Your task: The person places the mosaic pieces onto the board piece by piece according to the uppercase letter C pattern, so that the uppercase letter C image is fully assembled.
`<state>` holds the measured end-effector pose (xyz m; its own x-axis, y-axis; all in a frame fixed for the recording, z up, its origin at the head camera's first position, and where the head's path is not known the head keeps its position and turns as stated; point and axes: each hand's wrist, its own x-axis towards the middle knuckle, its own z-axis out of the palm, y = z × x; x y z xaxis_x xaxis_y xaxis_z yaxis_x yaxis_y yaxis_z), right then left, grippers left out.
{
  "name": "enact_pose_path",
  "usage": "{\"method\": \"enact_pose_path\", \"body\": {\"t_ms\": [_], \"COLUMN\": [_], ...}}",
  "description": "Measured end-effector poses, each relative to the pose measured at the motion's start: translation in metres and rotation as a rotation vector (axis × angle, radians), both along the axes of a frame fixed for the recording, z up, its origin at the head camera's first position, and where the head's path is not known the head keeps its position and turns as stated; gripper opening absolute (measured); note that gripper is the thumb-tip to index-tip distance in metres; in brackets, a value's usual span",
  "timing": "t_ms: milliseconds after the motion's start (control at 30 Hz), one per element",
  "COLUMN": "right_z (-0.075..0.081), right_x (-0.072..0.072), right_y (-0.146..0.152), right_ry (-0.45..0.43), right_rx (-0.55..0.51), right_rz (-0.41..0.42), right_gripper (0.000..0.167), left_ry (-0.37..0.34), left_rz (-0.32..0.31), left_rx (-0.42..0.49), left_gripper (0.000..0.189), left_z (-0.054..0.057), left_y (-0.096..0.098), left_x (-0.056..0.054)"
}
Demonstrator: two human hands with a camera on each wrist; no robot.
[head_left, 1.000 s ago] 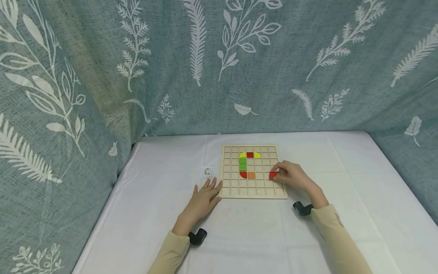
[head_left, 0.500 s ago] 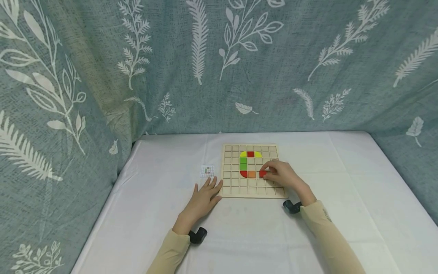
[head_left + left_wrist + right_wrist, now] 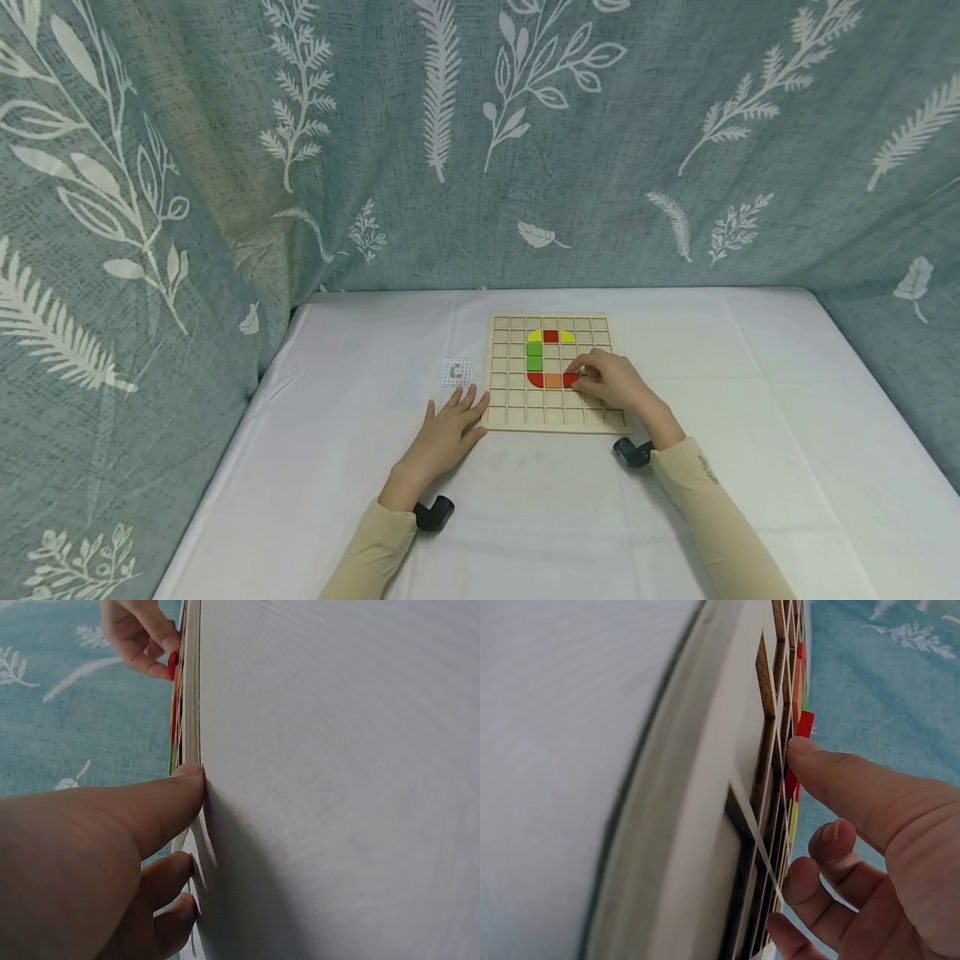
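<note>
A wooden grid board (image 3: 502,417) lies on the white table. Colored tiles sit in its cells: yellow rounded corners, a dark red square (image 3: 551,337), green squares (image 3: 534,357), a red rounded corner (image 3: 535,380) and an orange square (image 3: 553,381). My right hand (image 3: 613,385) pinches a red tile (image 3: 805,724) between thumb and fingers, just right of the orange square; its far edge tilts up from the cell in the right wrist view. My left hand (image 3: 438,442) lies with fingers spread, thumb and index fingertip at the board's left front corner.
A small card (image 3: 456,372) printed with a grid and a colored pattern lies left of the board, beyond my left fingertips. A teal leaf-patterned cloth (image 3: 480,208) hangs behind the table and along its sides.
My right hand has moved left across the board with the red tile, from the right-hand columns to beside the orange square. My left hand has stayed at the corner.
</note>
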<state>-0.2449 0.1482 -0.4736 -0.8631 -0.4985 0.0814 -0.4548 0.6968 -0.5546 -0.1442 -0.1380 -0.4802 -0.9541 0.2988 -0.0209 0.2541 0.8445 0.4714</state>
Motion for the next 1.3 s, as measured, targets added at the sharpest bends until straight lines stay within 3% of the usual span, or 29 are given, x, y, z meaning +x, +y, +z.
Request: {"method": "enact_pose_path", "body": {"t_ms": [867, 1300], "right_z": [-0.003, -0.001], "right_x": [0.003, 0.013], "right_y": [-0.001, 0.026], "right_ry": [-0.015, 0.071], "right_rx": [-0.038, -0.014], "right_rz": [-0.033, -0.103], "right_gripper": [0.018, 0.027], "left_ry": [-0.019, -0.010], "left_rz": [-0.011, -0.065], "left_rx": [-0.019, -0.011], "left_gripper": [0.052, 0.048], "left_z": [0.000, 0.001], "left_y": [0.001, -0.006], "left_x": [-0.001, 0.000]}}
